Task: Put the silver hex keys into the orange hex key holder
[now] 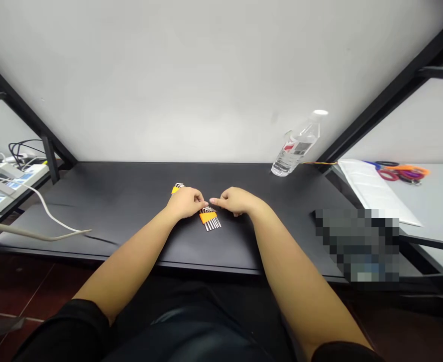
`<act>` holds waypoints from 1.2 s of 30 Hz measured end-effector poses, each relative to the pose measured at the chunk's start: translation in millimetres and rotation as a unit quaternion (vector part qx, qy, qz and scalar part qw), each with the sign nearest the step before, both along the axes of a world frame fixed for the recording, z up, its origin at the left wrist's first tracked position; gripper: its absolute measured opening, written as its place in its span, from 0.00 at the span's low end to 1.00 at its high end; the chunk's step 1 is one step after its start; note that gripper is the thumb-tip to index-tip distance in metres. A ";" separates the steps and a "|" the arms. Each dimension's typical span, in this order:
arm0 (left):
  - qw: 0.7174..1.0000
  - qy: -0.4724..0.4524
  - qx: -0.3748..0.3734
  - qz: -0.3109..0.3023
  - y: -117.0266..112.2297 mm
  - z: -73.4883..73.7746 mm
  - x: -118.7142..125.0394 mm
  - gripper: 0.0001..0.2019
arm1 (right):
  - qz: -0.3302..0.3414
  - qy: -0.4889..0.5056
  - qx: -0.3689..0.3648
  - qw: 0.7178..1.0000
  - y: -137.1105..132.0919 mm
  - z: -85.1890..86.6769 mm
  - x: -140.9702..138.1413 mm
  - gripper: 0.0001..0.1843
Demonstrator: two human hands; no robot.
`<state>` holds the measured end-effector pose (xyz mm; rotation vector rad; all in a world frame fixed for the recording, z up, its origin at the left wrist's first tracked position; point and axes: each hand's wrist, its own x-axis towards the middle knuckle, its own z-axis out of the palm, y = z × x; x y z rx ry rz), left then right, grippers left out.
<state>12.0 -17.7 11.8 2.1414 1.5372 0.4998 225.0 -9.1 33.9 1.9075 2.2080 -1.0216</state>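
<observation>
An orange holder with several silver hex keys [210, 219] lies on the black table [131, 211], just in front of my hands. My left hand [186, 201] is curled, its fingers pinching the bent ends of the keys in the holder. My right hand [233, 199] is also curled, with thumb and forefinger pinched toward the same key ends from the right. A second orange hex key holder [177, 188] lies just behind my left hand.
A clear plastic water bottle [296, 148] stands at the back right by the wall. Power strips and cables [3, 183] lie at the left, with a grey cable [44, 232] crossing the table. White sheets [372, 188] and coloured scissors [402, 172] lie on the right-hand table.
</observation>
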 end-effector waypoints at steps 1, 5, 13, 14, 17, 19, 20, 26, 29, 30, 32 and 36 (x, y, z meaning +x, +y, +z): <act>1.000 -0.008 0.018 0.000 0.0 2.5 -1.9 0.11 | -0.007 0.015 0.000 1.000 1.1 -0.7 2.4 0.31; 0.987 -0.026 0.082 -0.136 -8.3 13.1 -6.0 0.10 | -0.038 0.046 0.067 0.996 -3.4 3.2 10.5 0.29; 0.982 0.057 0.093 -0.153 -20.8 21.2 -35.2 0.18 | 0.171 0.064 0.315 0.931 -86.7 1.6 11.2 0.24; 0.986 0.072 0.091 -0.122 -20.1 20.3 -44.0 0.20 | 0.211 0.059 0.304 0.927 -96.7 -2.8 9.7 0.27; 0.987 0.118 0.057 -0.097 -29.5 10.0 -63.5 0.27 | 0.238 0.021 0.270 0.933 -113.0 -15.6 2.0 0.38; 0.986 0.135 0.051 -0.087 -48.1 -1.4 -64.8 0.29 | 0.219 -0.005 0.264 0.939 -113.4 -21.0 -5.8 0.40; 0.986 0.140 0.059 -0.074 -59.9 -7.4 -61.8 0.31 | 0.206 -0.016 0.265 0.942 -111.8 -22.9 -10.5 0.41; 0.990 0.113 0.079 -0.006 -112.7 -27.9 -26.2 0.31 | 0.123 -0.037 0.276 0.952 -107.6 -31.7 -40.2 0.42; 0.992 0.087 0.094 0.011 -114.6 -29.3 -24.5 0.31 | 0.105 -0.025 0.282 0.953 -115.4 -34.0 -42.0 0.41; 0.991 0.083 0.104 0.012 -113.9 -29.7 -28.0 0.31 | 0.100 -0.021 0.286 0.953 -120.3 -34.4 -39.3 0.40; 0.988 0.089 0.125 0.023 -113.6 -31.5 -39.5 0.32 | 0.082 -0.018 0.296 0.951 -134.4 -35.5 -29.8 0.40; 0.978 0.139 0.133 0.082 -120.7 -39.7 -66.1 0.33 | 0.054 -0.016 0.330 0.942 -178.1 -41.2 0.6 0.32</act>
